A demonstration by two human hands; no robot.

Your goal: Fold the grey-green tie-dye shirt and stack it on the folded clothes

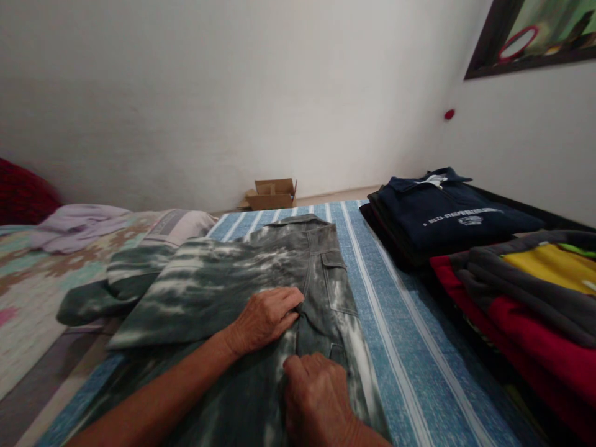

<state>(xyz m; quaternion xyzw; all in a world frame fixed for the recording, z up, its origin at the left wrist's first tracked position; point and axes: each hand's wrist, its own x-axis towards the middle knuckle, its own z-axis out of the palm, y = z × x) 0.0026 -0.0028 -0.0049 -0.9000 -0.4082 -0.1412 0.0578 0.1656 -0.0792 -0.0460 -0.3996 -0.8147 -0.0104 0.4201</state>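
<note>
A grey-green tie-dye jacket (223,267) lies spread on the bed, its collar toward the wall and one sleeve (107,292) bunched out to the left. A flap pocket (338,279) shows on its right side. My left hand (267,316) rests on the jacket with its fingers closed on the front edge, where the cloth puckers. Nearer to me, my right hand (316,394) is curled into a fist on the same front edge. Its fingertips are hidden under the hand.
A blue striped sheet (386,323) covers the bed. Folded clothes stand at the right: a navy top (447,211) on one pile, grey, yellow and red garments (535,298) on another. A lilac cloth (79,226) lies on a patterned blanket (28,298). A cardboard box (272,195) sits by the wall.
</note>
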